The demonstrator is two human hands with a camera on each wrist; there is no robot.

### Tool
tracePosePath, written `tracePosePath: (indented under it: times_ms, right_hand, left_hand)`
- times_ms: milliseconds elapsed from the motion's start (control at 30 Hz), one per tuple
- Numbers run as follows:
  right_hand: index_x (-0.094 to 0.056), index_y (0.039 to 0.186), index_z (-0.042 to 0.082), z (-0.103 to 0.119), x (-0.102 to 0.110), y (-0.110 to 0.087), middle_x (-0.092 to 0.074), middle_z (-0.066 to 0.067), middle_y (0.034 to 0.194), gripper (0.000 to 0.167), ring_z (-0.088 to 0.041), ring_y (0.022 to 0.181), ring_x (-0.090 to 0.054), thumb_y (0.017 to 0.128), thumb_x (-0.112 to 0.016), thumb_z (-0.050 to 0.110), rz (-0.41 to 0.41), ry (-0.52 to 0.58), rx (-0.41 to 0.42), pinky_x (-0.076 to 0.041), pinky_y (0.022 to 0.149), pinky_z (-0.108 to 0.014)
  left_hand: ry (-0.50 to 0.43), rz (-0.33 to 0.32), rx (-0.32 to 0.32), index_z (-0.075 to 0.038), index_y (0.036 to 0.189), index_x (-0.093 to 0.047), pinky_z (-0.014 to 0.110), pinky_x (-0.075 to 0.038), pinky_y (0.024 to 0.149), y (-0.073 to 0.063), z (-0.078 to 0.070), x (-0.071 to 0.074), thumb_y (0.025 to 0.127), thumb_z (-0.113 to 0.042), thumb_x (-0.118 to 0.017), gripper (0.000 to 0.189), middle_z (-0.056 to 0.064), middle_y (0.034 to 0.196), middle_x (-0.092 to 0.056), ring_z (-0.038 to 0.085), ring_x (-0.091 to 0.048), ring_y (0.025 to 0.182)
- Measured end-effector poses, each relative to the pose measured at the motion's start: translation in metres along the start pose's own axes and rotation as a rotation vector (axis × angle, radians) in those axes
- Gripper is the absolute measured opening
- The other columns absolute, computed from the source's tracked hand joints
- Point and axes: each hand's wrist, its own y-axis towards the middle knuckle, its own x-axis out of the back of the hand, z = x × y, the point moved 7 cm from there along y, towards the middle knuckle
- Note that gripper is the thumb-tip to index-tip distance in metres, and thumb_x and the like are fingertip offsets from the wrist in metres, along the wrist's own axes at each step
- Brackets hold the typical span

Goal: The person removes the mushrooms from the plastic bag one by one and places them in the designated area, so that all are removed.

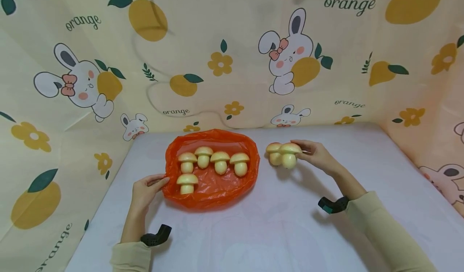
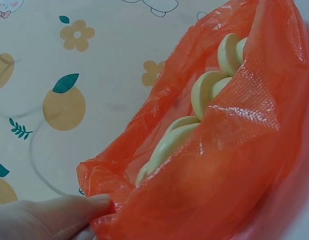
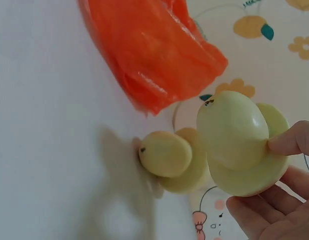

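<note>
An orange-red plastic bag [image 1: 214,201] lies with its mouth spread wide, several pale yellow toy mushrooms [image 1: 220,163] inside it. At its left rim my left hand [image 1: 144,189] pinches the plastic between thumb and fingers, as the left wrist view shows at the thumb [image 2: 79,207]. To the right of the bag, my right hand [image 1: 318,156] holds a mushroom [image 3: 234,135] by its cap, stem downward, raised above the table. Just behind and left of it another mushroom [image 3: 167,155] stands on the table, partly hidden by the held one in the head view.
The table has a white cover [image 1: 253,239]. A patterned cloth backdrop [image 1: 246,54] with rabbits and oranges rises behind it and along both sides. A black wrist camera [image 1: 156,235] sits on the left wrist, another camera [image 1: 333,204] on the right.
</note>
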Motion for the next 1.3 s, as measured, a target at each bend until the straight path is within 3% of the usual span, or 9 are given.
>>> tracePosePath:
  times_ms: [533, 933, 1000, 1100, 1200, 1300]
  right_hand:
    - [-0.043, 0.139, -0.008, -0.025, 0.009, 0.003, -0.047, -0.032, 0.141, 0.052, 0.022, 0.096, -0.045, 0.093, -0.059, 0.01, -0.029, -0.014, -0.076, -0.042, 0.083, -0.001]
    - [-0.043, 0.14, -0.007, -0.046, 0.015, 0.01, -0.046, -0.03, 0.143, 0.053, 0.016, 0.099, -0.042, 0.091, -0.058, 0.007, -0.056, -0.056, -0.125, -0.037, 0.083, 0.0]
    - [-0.043, 0.14, -0.007, -0.049, 0.016, 0.012, -0.047, -0.03, 0.143, 0.052, 0.01, 0.103, -0.047, 0.091, -0.057, 0.006, -0.058, -0.071, -0.134, -0.037, 0.083, 0.0]
    - [-0.044, 0.14, -0.007, -0.054, 0.018, 0.014, -0.047, -0.029, 0.143, 0.052, -0.014, 0.117, -0.054, 0.09, -0.055, 0.004, -0.056, -0.088, -0.149, -0.036, 0.082, -0.001]
    - [-0.044, 0.14, -0.006, -0.058, 0.018, 0.017, -0.046, -0.029, 0.144, 0.052, -0.037, 0.129, -0.047, 0.09, -0.053, 0.003, -0.048, -0.098, -0.167, -0.035, 0.081, -0.001]
    - [-0.044, 0.14, -0.006, -0.06, 0.017, 0.019, -0.045, -0.029, 0.144, 0.052, -0.042, 0.131, -0.045, 0.089, -0.053, 0.003, -0.037, -0.109, -0.181, -0.035, 0.081, -0.001]
  left_hand:
    - [0.006, -0.004, -0.016, 0.007, 0.122, -0.061, 0.008, -0.054, 0.073, -0.002, -0.004, 0.0, 0.089, -0.025, -0.069, 0.047, -0.012, 0.089, -0.074, -0.01, -0.063, 0.072]
    - [0.018, -0.009, -0.011, 0.006, 0.122, -0.061, 0.009, -0.054, 0.074, -0.001, -0.002, 0.001, 0.089, -0.025, -0.069, 0.046, -0.008, 0.091, -0.075, -0.01, -0.064, 0.072]
    - [0.016, -0.009, -0.01, 0.006, 0.122, -0.061, 0.009, -0.054, 0.073, 0.0, -0.002, 0.0, 0.089, -0.025, -0.069, 0.046, -0.009, 0.091, -0.075, -0.01, -0.064, 0.072]
    - [0.014, -0.008, -0.006, 0.006, 0.122, -0.061, 0.008, -0.054, 0.073, -0.001, -0.001, 0.0, 0.089, -0.025, -0.069, 0.046, -0.011, 0.089, -0.075, -0.01, -0.064, 0.072]
    - [0.012, -0.007, -0.003, 0.005, 0.122, -0.061, 0.008, -0.054, 0.073, -0.001, -0.001, 0.0, 0.089, -0.027, -0.069, 0.047, -0.011, 0.089, -0.075, -0.01, -0.064, 0.072]
    - [0.013, -0.007, -0.001, 0.004, 0.123, -0.061, 0.008, -0.054, 0.073, -0.001, -0.001, 0.0, 0.089, -0.028, -0.069, 0.048, -0.011, 0.09, -0.075, -0.01, -0.064, 0.072]
